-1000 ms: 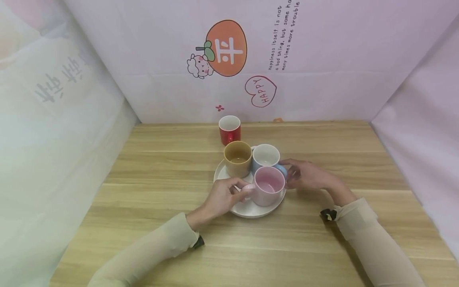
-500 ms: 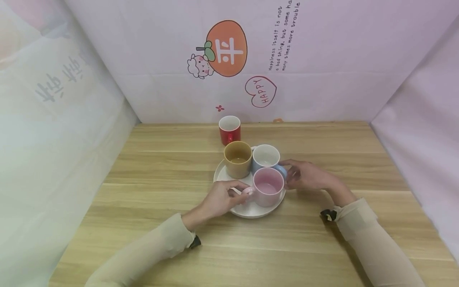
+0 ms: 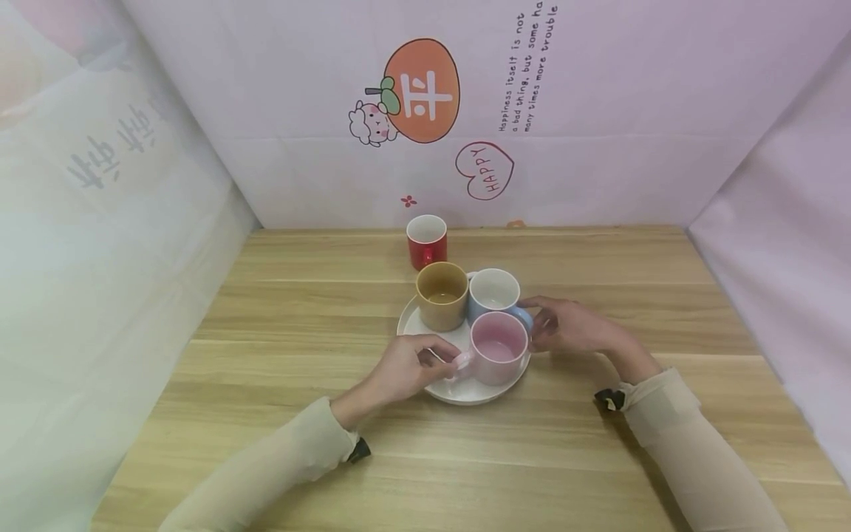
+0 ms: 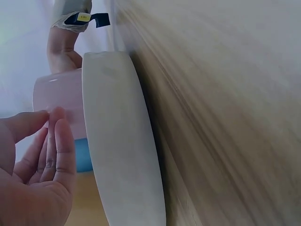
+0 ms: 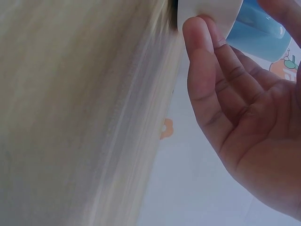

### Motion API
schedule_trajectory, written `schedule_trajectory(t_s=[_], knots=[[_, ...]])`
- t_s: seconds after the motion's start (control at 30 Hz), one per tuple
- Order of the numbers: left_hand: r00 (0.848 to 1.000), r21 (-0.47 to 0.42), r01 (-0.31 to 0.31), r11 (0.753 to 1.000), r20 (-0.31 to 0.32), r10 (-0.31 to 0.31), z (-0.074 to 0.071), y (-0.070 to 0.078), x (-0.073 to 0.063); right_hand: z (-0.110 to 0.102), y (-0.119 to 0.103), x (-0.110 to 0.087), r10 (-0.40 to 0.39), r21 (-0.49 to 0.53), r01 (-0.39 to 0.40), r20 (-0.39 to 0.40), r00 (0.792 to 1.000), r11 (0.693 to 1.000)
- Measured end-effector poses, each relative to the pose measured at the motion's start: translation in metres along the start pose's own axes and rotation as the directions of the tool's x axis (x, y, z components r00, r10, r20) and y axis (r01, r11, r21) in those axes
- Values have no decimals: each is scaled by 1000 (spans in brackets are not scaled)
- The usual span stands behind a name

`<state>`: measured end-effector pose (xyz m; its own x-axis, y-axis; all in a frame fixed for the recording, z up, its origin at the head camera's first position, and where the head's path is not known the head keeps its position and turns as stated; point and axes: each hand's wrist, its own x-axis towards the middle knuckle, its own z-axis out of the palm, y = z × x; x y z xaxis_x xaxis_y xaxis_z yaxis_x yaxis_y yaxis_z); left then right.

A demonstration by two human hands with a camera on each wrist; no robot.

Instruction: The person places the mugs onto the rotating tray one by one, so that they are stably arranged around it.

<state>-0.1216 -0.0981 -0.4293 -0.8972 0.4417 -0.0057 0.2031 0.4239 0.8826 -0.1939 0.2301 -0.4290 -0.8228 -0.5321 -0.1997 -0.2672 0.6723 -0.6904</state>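
My left hand pinches the handle of a pink mug between thumb and fingers. The mug stands upright near the front right of a round white plate. Behind it on the plate are a blue mug with a white inside and a mustard-yellow mug. At the plate's right side, my right hand lies by the blue mug's handle. In the right wrist view, bent fingertips touch the plate's side, while the thumb sits higher, beside the blue mug.
A red mug with a white inside stands on the wooden table, just behind the yellow one. Printed white cloth hangs behind the table, and pale cloth lines both sides.
My left hand has shifted slightly left and toward me, and the pink mug's handle now points a little more toward me. My right hand has stayed in place.
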Motion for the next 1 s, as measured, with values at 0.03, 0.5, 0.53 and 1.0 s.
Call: schedule_trajectory(t_s=[0.03, 0.5, 0.53, 1.0], knots=[[1000, 4, 0, 1000, 3, 0, 1, 1, 0, 0, 1, 0, 0, -3, 0, -2, 1000, 1000], [999, -100, 24, 995, 40, -20, 10, 4, -2, 1, 1, 0, -13, -18, 13, -14, 1000, 1000], [999, -95, 21, 995, 38, -17, 10, 4, -2, 1, 1, 0, -14, -19, 14, -16, 1000, 1000], [997, -175, 10, 984, 80, 4, 27, 8, -4, 0, -2, -2, -42, -43, 41, -22, 999, 998]])
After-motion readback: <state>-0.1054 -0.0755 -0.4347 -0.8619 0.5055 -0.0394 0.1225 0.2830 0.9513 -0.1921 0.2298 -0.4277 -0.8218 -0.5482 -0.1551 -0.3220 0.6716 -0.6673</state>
